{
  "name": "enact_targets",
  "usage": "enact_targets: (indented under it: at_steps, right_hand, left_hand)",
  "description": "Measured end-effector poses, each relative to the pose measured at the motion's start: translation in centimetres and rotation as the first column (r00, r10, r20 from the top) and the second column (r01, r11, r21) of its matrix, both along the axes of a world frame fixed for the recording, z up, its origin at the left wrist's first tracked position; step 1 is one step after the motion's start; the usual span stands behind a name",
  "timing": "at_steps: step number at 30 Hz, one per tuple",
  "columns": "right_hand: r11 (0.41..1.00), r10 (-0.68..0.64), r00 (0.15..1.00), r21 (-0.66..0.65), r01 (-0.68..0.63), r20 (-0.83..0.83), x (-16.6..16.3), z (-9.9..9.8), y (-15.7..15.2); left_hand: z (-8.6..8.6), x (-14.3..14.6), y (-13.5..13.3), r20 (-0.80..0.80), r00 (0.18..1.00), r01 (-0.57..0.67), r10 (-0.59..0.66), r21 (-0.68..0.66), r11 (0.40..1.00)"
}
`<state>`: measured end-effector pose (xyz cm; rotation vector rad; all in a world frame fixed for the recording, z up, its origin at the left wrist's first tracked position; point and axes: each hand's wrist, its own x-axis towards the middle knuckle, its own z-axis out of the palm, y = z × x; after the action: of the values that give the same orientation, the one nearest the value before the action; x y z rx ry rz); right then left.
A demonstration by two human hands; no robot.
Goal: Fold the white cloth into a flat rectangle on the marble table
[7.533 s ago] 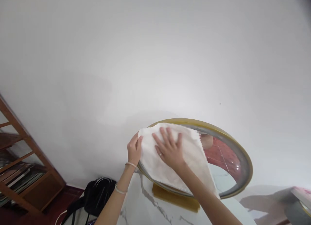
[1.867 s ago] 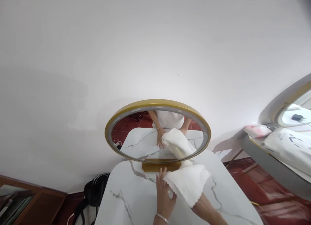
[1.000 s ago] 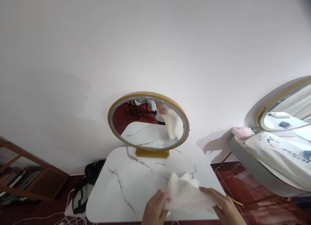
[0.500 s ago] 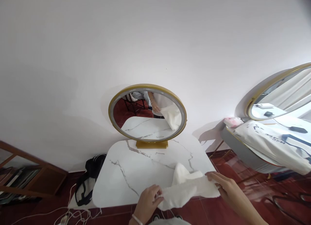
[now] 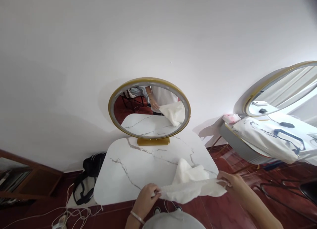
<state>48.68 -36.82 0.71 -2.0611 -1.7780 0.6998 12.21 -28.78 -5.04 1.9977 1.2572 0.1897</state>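
A soft white cloth (image 5: 189,176) stretches between my two hands at the front edge of a white marble-patterned table (image 5: 119,179). My left hand (image 5: 148,196) pinches its left corner. At the opposite end, my right hand (image 5: 229,181) grips the right corner between thumb and fingers. The cloth's far part lies bunched on the tabletop, while its near edge sags past the table's front. Behind it stands a gold-framed oval mirror (image 5: 148,141) on a gold base, reflecting the cloth and a hand.
At the right, another table (image 5: 237,146) carries a second mirror (image 5: 250,112), a pink-and-white packet (image 5: 231,118) and a printed white cloth bag (image 5: 262,136). A black bag (image 5: 92,166) rests left of my table, above tangled white cables (image 5: 79,215). A wooden shelf (image 5: 47,182) stands far left.
The view has shifted slightly, so the mirrors and tables sit a little higher in it. Both hands still hold the cloth, its near edge now drawn into a narrower, sagging band.
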Motion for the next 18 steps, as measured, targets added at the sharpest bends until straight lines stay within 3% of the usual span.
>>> enact_targets:
  at_steps: [8,14,18]
  right_hand:
    - [0.978,0.034,0.957,-0.187,-0.091,-0.289,-0.9,3.8,-0.7]
    - [0.98,-0.024,0.934,-0.192,-0.048,-0.356,-1.3,3.6,-0.6]
    - [0.99,0.019,0.946,-0.129,-0.064,-0.324,-1.3,4.9,-0.1]
  left_hand:
    - [3.6,-2.6,3.0,0.064,0.998,-0.008,0.0,0.125,0.992]
    - [6.3,-3.6,5.1,0.13,0.988,0.039,-0.08,0.294,0.955]
    - [8.7,-4.0,6.3,0.178,0.974,0.051,-0.14,0.43,0.901]
